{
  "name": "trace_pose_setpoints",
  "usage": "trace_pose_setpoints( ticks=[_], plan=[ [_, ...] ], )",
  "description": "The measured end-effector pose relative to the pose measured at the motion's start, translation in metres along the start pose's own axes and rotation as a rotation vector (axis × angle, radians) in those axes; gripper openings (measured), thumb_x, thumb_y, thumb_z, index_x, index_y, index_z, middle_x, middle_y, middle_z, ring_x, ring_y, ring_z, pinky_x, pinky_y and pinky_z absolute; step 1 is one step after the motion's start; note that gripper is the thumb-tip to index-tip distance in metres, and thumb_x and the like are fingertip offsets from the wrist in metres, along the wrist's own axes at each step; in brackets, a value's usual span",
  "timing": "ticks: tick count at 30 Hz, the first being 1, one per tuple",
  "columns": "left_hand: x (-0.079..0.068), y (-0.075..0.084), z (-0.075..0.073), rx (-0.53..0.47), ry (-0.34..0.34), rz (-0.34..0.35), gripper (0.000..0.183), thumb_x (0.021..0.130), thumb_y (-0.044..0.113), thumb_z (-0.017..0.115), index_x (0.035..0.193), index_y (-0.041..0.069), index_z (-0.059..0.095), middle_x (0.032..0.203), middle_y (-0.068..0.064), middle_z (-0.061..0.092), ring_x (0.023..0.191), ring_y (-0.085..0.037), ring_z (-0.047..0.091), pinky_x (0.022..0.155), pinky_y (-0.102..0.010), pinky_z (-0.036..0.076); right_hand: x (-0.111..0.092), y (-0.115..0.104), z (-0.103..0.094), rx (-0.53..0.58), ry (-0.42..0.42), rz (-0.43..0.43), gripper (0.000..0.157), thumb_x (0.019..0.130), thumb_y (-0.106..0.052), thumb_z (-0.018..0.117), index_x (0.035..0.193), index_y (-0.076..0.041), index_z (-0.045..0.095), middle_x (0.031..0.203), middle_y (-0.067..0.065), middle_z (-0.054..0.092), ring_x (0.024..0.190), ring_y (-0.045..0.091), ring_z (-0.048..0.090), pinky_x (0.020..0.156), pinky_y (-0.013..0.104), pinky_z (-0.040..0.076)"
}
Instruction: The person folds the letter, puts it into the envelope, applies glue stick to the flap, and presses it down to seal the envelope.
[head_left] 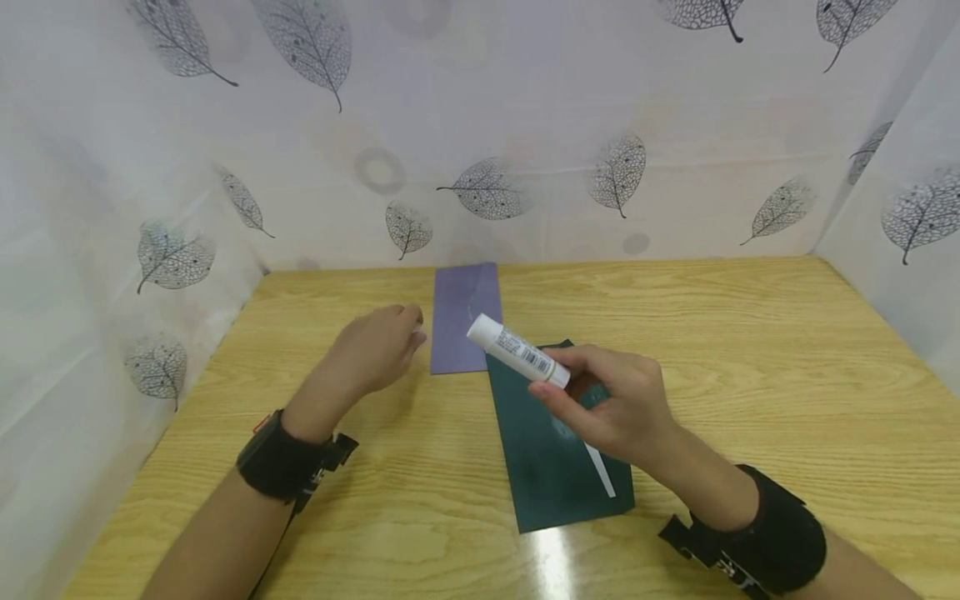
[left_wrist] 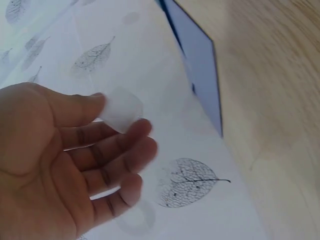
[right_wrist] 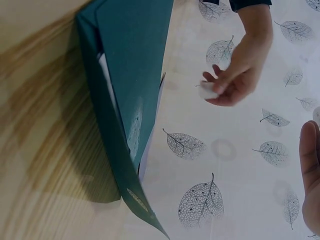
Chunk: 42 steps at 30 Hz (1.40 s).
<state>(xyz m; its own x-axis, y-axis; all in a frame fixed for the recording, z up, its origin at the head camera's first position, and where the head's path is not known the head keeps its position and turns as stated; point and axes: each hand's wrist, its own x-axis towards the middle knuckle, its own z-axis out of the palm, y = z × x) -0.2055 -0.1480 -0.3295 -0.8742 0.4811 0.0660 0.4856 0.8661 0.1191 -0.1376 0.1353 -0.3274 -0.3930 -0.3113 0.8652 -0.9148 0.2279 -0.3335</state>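
My right hand (head_left: pixel 618 408) grips a white glue stick (head_left: pixel 517 352) near one end, between thumb and fingers, tilted above the table. A small whitish translucent piece, looking like a cap (left_wrist: pixel 121 109), is pinched between thumb and forefinger of my left hand (head_left: pixel 378 346), left of the purple envelope. Below my right hand lies a dark green envelope (head_left: pixel 543 471); its flap (right_wrist: pixel 137 197) stands raised in the right wrist view. A pale smear (right_wrist: pixel 135 127) shows on the green surface, and a white strip (head_left: pixel 602 473) shows at the envelope, partly hidden by my hand.
A purple envelope (head_left: pixel 459 325) lies farther back, its near right corner meeting the green one. The wooden table (head_left: pixel 750 358) ends at a pale leaf-print cloth (head_left: pixel 540 100) at the back and both sides. Black straps circle both wrists.
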Motion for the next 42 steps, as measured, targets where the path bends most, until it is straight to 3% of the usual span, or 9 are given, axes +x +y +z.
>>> trace_pose_setpoints(
  ticks=[4,9,12,17,21,42],
  plan=[
    [0.000,0.010,-0.007,-0.185,0.146,0.057,0.025,0.098,0.027,0.042,0.105,0.007,0.054,0.084,-0.001,0.056,0.071,-0.015,0.051,0.061,-0.033,0.047,-0.001,0.001,0.001,0.001,-0.006,0.007,0.035,0.086,-0.034,0.062,0.093,0.001,0.064,0.072,0.006,0.066,0.051,0.003,0.055,0.041,0.018,0.045],
    [-0.005,0.026,-0.019,-0.426,0.351,0.194,0.025,0.097,0.025,0.044,0.108,0.006,0.057,0.081,0.003,0.058,0.067,-0.010,0.050,0.055,-0.029,0.045,-0.003,0.002,0.001,0.000,-0.015,0.007,0.033,0.085,-0.032,0.064,0.094,0.000,0.064,0.072,0.005,0.066,0.052,0.002,0.056,0.041,0.017,0.046],
    [-0.009,0.034,-0.025,-0.573,0.412,0.236,0.021,0.097,0.021,0.046,0.108,0.007,0.058,0.084,0.003,0.061,0.069,-0.008,0.054,0.056,-0.029,0.048,-0.003,0.003,0.001,-0.002,-0.018,0.009,0.032,0.085,-0.031,0.064,0.094,0.000,0.064,0.073,0.005,0.066,0.053,0.002,0.055,0.041,0.017,0.045],
    [-0.015,0.044,-0.032,-0.803,0.385,0.254,0.017,0.095,0.013,0.047,0.106,0.007,0.059,0.093,0.000,0.063,0.074,-0.011,0.057,0.063,-0.030,0.051,-0.003,0.002,0.001,-0.009,-0.022,0.016,0.033,0.086,-0.033,0.063,0.094,0.000,0.064,0.072,0.004,0.066,0.052,0.002,0.055,0.041,0.017,0.045],
    [-0.019,0.049,-0.035,-0.896,0.349,0.267,0.016,0.095,0.010,0.047,0.105,0.006,0.059,0.095,-0.002,0.062,0.076,-0.015,0.058,0.065,-0.031,0.051,-0.002,0.000,0.001,-0.013,-0.022,0.020,0.036,0.086,-0.035,0.062,0.093,0.000,0.063,0.071,0.005,0.066,0.051,0.002,0.055,0.041,0.017,0.045],
    [-0.024,0.056,-0.038,-0.942,0.344,0.356,0.016,0.091,0.002,0.050,0.104,0.004,0.060,0.091,-0.002,0.063,0.072,-0.017,0.058,0.062,-0.032,0.053,-0.001,-0.001,0.003,0.009,-0.039,-0.001,0.037,0.087,-0.035,0.060,0.092,0.001,0.063,0.069,0.003,0.064,0.050,0.002,0.053,0.040,0.017,0.045]
  ],
)
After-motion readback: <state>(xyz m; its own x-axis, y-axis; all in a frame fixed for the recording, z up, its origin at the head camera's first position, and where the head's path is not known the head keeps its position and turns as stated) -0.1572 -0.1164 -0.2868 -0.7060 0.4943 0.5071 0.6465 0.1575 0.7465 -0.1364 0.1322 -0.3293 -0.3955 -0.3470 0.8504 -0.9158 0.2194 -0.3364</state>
